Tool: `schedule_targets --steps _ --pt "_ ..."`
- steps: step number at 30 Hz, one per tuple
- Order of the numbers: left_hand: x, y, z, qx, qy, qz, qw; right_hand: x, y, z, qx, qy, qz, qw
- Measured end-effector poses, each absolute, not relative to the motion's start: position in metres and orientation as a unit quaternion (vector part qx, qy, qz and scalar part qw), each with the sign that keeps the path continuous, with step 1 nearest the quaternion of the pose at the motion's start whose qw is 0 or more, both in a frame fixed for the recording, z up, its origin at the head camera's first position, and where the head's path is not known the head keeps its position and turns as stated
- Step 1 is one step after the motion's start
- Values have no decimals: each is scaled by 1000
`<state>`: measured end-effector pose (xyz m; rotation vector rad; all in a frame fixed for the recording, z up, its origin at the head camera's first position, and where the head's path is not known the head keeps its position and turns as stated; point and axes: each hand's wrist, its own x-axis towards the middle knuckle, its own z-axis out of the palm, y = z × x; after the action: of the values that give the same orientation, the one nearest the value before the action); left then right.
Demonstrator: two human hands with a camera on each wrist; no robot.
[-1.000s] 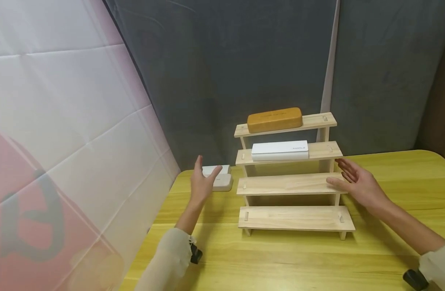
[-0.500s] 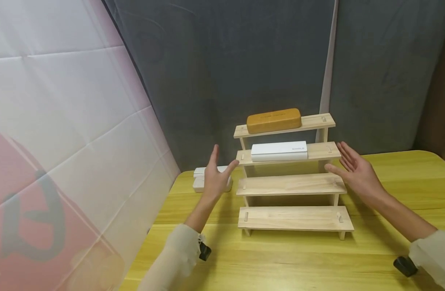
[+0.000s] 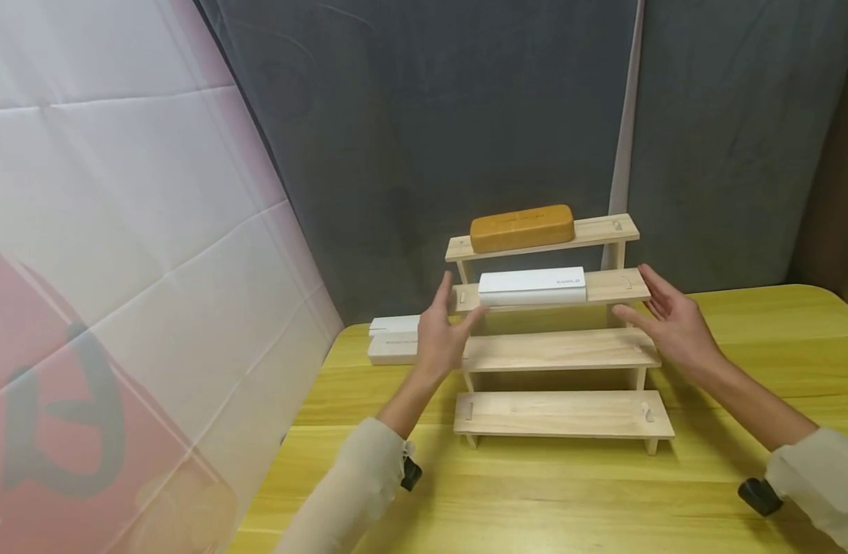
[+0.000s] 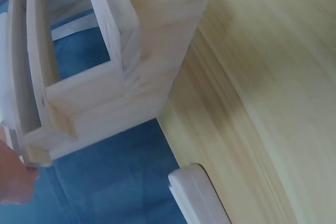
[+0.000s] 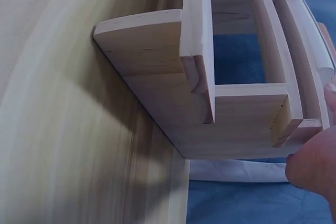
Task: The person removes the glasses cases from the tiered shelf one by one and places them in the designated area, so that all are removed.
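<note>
A stepped wooden display stand point(image 3: 562, 350) with several shelves stands on the table. Across its second shelf from the top lies a white glasses case point(image 3: 531, 286) with dark lettering. The top shelf bears an orange-brown glasses case point(image 3: 521, 229). My left hand point(image 3: 439, 338) is at the left end of the second shelf, thumb in front and fingers reaching up beside the end. At the opposite end, my right hand point(image 3: 676, 331) has its thumb before the shelf and its fingers along the side. Both wrist views show the hands right at the shelf ends point(image 4: 39, 153), point(image 5: 310, 125).
Left of the stand, partly behind my left hand, a beige case point(image 3: 392, 348) and a white case point(image 3: 394, 325) lie on the yellow wood-grain table point(image 3: 555, 500). A dark grey curtain point(image 3: 424, 154) hangs behind, and a pale printed cloth point(image 3: 133, 200) at the left.
My left hand has moved right, from over the loose cases to the stand's left end. My right hand has shifted slightly up and left at the right end. The cases have not moved.
</note>
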<state>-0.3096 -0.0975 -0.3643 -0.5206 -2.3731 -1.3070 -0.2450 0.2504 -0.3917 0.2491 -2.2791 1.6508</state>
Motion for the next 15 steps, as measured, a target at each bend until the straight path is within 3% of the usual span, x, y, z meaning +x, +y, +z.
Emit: schedule_targets --steps 8,15 --pt "-312 -79 -364 -179 -883 -384 202 -246 248 -389 84 -806 567 146" --pt "-309 -71 -361 -175 -900 -317 242 -250 247 -386 82 -820 547 147"
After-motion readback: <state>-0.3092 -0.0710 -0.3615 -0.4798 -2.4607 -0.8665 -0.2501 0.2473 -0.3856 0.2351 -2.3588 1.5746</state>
